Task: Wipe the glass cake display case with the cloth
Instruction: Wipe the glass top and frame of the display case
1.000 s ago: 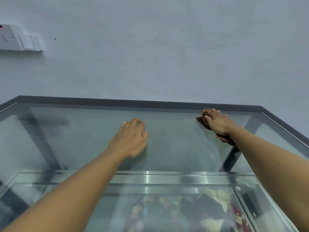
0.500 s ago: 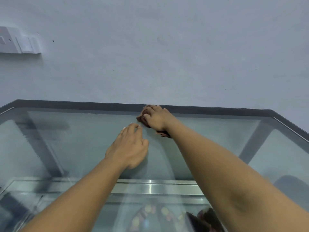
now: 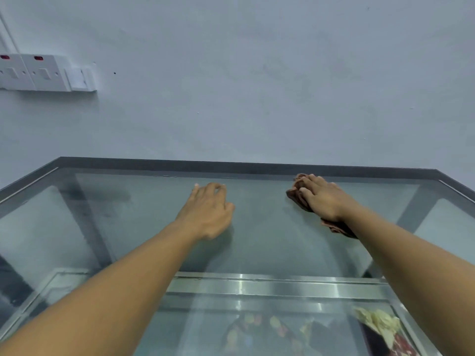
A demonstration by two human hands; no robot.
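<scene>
Cloth (image 3: 297,200) bunched under right hand (image 3: 323,199), fingers curled over it, pressed on case top (image 3: 270,240) near its far edge, right of centre; left hand (image 3: 208,211) flat, holding nothing, braces leftward; top's long axis runs left-right, so sideways stroke likely.

Up top, a pale blue-grey wall (image 3: 257,86), faintly mottled, filling the upper half. Far left, mounted on it: a white double socket plate (image 3: 33,73) with two small red indicators (image 3: 38,58) near its top edge. Touching the plate's right side, a smaller white fitting (image 3: 82,78), too blurred to read. Above, a thin white conduit (image 3: 7,32) running up out of view. Just right of the fitting, a tiny dark speck (image 3: 114,72). Down at the bottom edge, a dark cake (image 3: 259,327) dotted with coloured pieces, and further right a second cake (image 3: 380,322) with pale yellow topping.
</scene>
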